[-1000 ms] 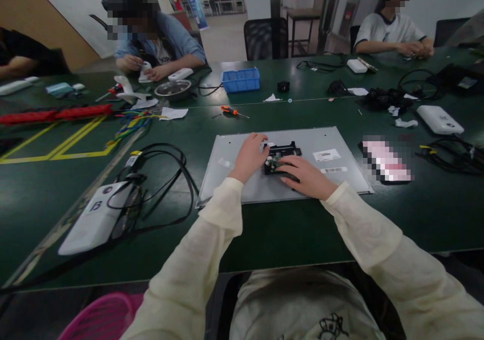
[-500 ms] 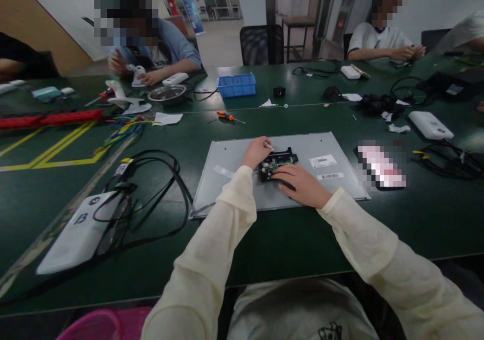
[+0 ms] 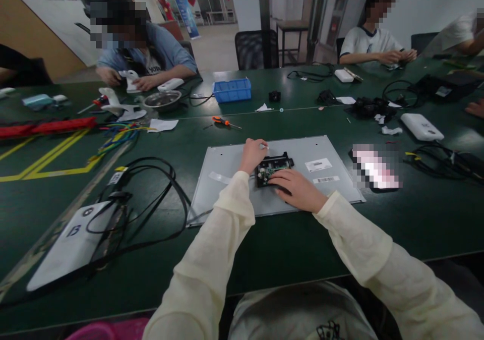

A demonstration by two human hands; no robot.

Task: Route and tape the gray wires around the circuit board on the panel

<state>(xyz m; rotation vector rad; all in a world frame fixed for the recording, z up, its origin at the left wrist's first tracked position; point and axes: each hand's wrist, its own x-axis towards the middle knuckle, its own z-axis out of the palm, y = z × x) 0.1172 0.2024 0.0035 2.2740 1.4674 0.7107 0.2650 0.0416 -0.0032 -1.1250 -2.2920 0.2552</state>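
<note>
A grey flat panel (image 3: pixel 234 199) lies on the table before me, with a black plastic frame (image 3: pixel 286 157) on it. Inside the frame sits a green circuit board (image 3: pixel 269 170). My left hand (image 3: pixel 252 154) is closed in a pinch at the frame's far left corner, on a small whitish piece (image 3: pixel 263 147) too small to name. My right hand (image 3: pixel 297 188) grips the near right side of the frame, fingers laid over its edge and the board. The hand hides that corner. Two white labels (image 3: pixel 318 165) are stuck on the panel's right part.
An orange-handled screwdriver (image 3: pixel 221 121) lies beyond the panel, near a blue basket (image 3: pixel 232 90). A phone (image 3: pixel 374 167) is at the right. To the left are a white power bank (image 3: pixel 71 244) and looped black cables (image 3: pixel 166 168). Other people sit across the table.
The view has shifted slightly, and the table's things sit a little further left in it. Both my hands stay at the frame. The co-worker at far left has lowered a raised hand.
</note>
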